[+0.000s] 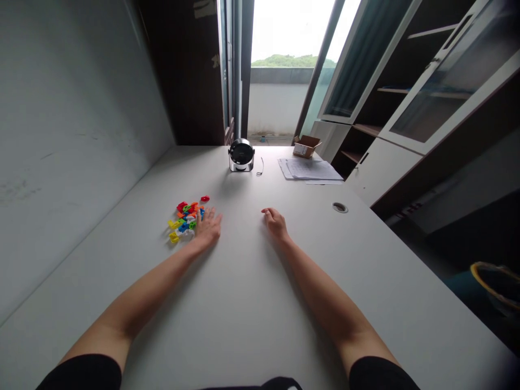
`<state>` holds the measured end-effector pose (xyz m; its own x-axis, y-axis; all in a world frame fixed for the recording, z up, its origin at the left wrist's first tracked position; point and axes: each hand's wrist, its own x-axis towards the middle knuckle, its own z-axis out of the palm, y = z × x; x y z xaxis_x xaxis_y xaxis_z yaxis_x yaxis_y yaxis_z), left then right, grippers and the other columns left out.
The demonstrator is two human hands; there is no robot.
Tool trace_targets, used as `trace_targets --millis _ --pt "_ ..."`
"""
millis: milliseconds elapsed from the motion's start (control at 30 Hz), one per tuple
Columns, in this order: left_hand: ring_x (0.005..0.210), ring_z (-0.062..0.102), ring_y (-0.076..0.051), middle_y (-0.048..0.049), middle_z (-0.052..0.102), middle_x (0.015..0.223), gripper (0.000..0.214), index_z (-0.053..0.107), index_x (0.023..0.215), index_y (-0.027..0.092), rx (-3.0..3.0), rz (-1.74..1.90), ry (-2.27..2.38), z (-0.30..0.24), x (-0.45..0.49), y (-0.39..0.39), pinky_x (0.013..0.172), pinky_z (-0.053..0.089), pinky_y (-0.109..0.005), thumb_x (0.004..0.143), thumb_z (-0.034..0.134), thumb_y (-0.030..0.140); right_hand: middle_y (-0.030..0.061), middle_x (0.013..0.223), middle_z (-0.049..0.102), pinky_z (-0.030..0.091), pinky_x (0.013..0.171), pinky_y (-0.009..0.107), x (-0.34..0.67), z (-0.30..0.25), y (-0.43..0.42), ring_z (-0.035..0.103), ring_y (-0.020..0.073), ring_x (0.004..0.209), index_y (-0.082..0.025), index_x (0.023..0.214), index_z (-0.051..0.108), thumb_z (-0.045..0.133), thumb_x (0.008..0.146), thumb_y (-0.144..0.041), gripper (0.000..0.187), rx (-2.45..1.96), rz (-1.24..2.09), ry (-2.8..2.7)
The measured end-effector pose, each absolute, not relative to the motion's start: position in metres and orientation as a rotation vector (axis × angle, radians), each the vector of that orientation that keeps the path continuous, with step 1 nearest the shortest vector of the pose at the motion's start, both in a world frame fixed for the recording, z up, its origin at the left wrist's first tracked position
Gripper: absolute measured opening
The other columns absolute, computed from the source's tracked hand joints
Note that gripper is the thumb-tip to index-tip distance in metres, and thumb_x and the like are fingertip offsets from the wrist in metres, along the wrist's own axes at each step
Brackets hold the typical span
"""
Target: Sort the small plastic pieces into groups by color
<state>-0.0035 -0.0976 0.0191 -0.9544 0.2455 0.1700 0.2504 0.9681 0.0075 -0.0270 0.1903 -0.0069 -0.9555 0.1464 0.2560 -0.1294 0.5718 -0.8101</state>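
Observation:
A loose pile of small coloured plastic pieces (187, 223), in red, orange, yellow, green, blue and white, lies on the left of the white table (244, 303). My left hand (208, 225) rests at the pile's right side, fingers spread, covering a few pieces in part. One red piece (205, 199) sits apart, just beyond the pile. Right of centre, my right hand (276, 223) is on or just above the tabletop with its fingers curled closed. Whatever those fingers may hold is hidden.
A small round black fan (241, 154) on a stand is at the table's far side, beside a thin cord (260, 168). Papers (311, 169) and an opened cardboard box (306, 147) lie far right. A round cable hole (340, 207) is at right. A wall (81, 135) borders the left.

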Motion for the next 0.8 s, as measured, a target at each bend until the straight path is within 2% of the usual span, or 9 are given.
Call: trace_targets --millis 133,233,333,467,567,667,800 --pt "0.153 0.012 -0.029 -0.0062 0.026 0.163 0.047 0.06 0.127 0.023 -0.198 -0.033 -2.974 0.021 -0.029 -0.111 0.125 0.0 -0.058 0.09 0.033 0.015 0.004 0.103 0.071 0.043 0.084 0.028 -0.028 -0.007 0.189 0.061 0.0186 0.09 -0.021 0.1 0.071 0.036 0.093 -0.041 0.04 -0.001 1.291 -2.544" --pt "0.152 0.017 -0.03 -0.0085 0.028 0.161 0.044 0.057 0.131 0.023 -0.174 -0.065 -2.998 0.022 -0.048 -0.101 0.125 0.007 -0.059 0.095 0.032 0.028 0.0042 0.106 0.071 0.043 0.085 0.028 -0.028 -0.007 0.188 0.061 0.0187 0.093 -0.022 0.099 0.071 0.037 0.094 -0.041 0.04 0.024 1.278 -2.543" --pt "0.15 0.019 -0.034 -0.0118 0.031 0.16 0.053 0.055 0.135 0.022 -0.211 -0.092 -3.026 0.025 -0.074 -0.086 0.123 0.01 -0.061 0.096 0.03 0.048 0.0039 0.106 0.071 0.043 0.086 0.028 -0.028 -0.006 0.188 0.062 0.0184 0.093 -0.022 0.099 0.071 0.037 0.094 -0.041 0.039 0.02 1.276 -2.542" --pt "0.15 0.018 -0.035 -0.0136 0.033 0.158 0.054 0.057 0.133 0.019 -0.187 -0.005 -3.088 0.03 -0.105 -0.087 0.122 0.007 -0.062 0.095 0.033 0.049 0.0038 0.105 0.071 0.043 0.086 0.028 -0.026 -0.005 0.189 0.062 0.0185 0.094 -0.021 0.1 0.071 0.038 0.094 -0.042 0.039 0.012 1.28 -2.544" --pt "0.143 0.03 -0.036 -0.0183 0.042 0.151 0.055 0.058 0.131 0.017 -0.14 0.02 -3.12 0.029 -0.114 -0.103 0.12 0.009 -0.063 0.094 0.034 0.05 0.0038 0.104 0.071 0.043 0.086 0.028 -0.027 -0.005 0.19 0.062 0.0187 0.095 -0.021 0.099 0.071 0.038 0.094 -0.042 0.039 0.029 1.274 -2.538" --pt "0.132 0.043 -0.034 -0.0188 0.05 0.141 0.055 0.058 0.13 0.018 -0.1 0.011 -3.126 0.026 -0.109 -0.12 0.117 0.021 -0.06 0.094 0.035 0.052 0.0038 0.104 0.071 0.043 0.086 0.028 -0.028 -0.006 0.19 0.062 0.0185 0.093 -0.021 0.099 0.071 0.038 0.094 -0.041 0.039 0.03 1.26 -2.557" --pt "0.126 0.047 -0.031 -0.0163 0.054 0.135 0.053 0.059 0.127 0.021 -0.089 0.003 -3.133 0.026 -0.093 -0.142 0.113 0.03 -0.052 0.092 0.038 0.054 0.0042 0.105 0.071 0.043 0.084 0.028 -0.029 -0.007 0.189 0.062 0.0185 0.091 -0.021 0.099 0.071 0.039 0.094 -0.042 0.039 0.027 1.257 -2.57"
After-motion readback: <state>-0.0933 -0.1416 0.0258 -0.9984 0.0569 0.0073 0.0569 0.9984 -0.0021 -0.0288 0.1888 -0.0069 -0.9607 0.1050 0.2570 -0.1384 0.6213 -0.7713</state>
